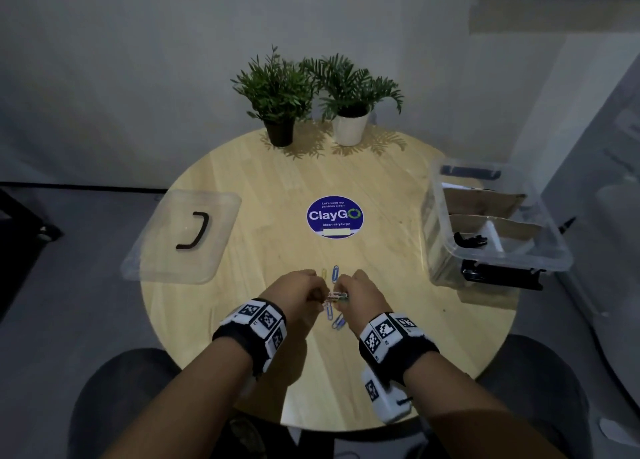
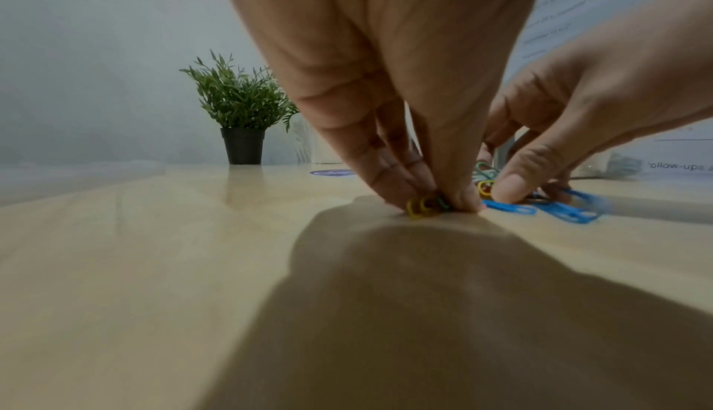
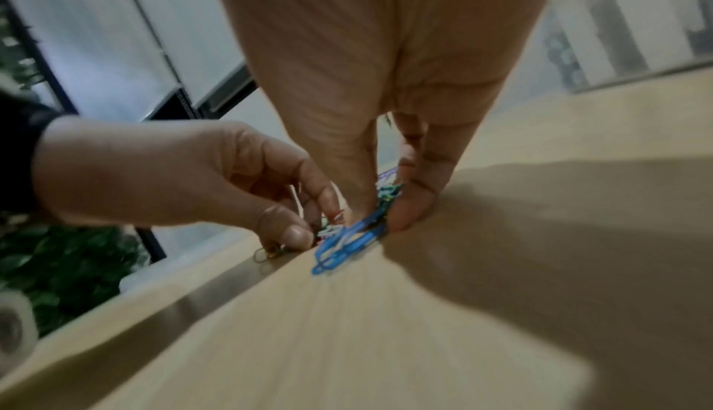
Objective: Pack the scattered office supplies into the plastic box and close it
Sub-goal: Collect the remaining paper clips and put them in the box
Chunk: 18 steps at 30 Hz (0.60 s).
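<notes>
Both hands meet low over the round counter (image 1: 242, 320), fingertips down on a small heap of coloured paper clips (image 1: 334, 297). The left hand (image 1: 301, 292) has its grip pinched on yellow clips (image 2: 418, 206); the right hand (image 1: 360, 294) pinches blue clips (image 3: 347, 241). The open plastic box (image 1: 498, 223) stands at the counter's right edge, its lid (image 1: 180, 237) at the left edge.

The paper clips (image 1: 335, 299) are blue, yellow, green and pink on a pale wood table (image 1: 277, 250). A round sticker (image 1: 334, 217) is dark blue with white lettering. Wristbands (image 1: 254, 323) carry black-and-white square patterns. One plant pot (image 1: 280, 132) is black, the other pot (image 1: 350, 129) white.
</notes>
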Each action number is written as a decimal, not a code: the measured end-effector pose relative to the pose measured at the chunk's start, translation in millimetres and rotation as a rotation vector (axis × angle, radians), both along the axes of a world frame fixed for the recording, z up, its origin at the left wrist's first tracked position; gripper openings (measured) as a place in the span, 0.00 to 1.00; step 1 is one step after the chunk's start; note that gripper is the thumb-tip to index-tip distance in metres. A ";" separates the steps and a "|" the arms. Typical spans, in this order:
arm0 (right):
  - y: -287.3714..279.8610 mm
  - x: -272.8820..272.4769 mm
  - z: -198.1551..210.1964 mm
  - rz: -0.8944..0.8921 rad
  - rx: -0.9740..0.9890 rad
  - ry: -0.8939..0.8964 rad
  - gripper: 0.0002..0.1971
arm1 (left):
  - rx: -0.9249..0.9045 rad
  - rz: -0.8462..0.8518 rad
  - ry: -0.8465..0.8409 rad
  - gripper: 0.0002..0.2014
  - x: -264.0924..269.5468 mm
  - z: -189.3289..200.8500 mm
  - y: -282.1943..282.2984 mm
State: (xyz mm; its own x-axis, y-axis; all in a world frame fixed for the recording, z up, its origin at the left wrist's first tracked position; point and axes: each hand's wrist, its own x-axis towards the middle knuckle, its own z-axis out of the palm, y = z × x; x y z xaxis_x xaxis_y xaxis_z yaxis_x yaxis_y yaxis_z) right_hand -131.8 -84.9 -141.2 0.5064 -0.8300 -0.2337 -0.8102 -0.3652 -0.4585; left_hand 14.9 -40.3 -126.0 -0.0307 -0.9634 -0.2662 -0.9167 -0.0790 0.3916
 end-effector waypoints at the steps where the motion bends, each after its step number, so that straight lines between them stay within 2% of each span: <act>1: 0.3 0.4 0.7 0.027 -0.041 0.032 0.08 | 0.012 0.027 -0.009 0.12 -2.5 0.1 -0.3; 5: -2.0 -3.4 5.2 0.101 -0.160 0.125 0.14 | 0.067 0.152 0.009 0.10 -4.9 -4.0 1.4; 9: -8.8 -14.1 7.4 0.100 -0.171 0.121 0.15 | 0.053 0.198 0.041 0.09 -6.1 -6.0 5.3; 12: -11.3 -24.3 16.2 0.008 -0.090 0.014 0.12 | 0.034 0.212 0.063 0.07 -7.0 -2.7 6.1; 15: -9.0 -35.4 34.1 -0.103 -0.087 -0.157 0.09 | 0.001 0.263 0.172 0.02 -8.2 1.2 6.3; 18: -7.8 -49.6 60.0 -0.208 -0.135 -0.400 0.06 | -0.061 0.274 0.250 0.06 -10.0 5.7 3.4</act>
State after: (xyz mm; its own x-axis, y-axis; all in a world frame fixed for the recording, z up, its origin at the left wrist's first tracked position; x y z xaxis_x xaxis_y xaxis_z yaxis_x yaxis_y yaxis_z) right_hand -181.5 -92.8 -81.2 0.3540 -0.9331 0.0631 -0.6417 -0.2914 -0.7095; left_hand 4.9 -37.0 -120.4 0.1735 -0.9588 -0.2249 -0.7405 -0.2776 0.6121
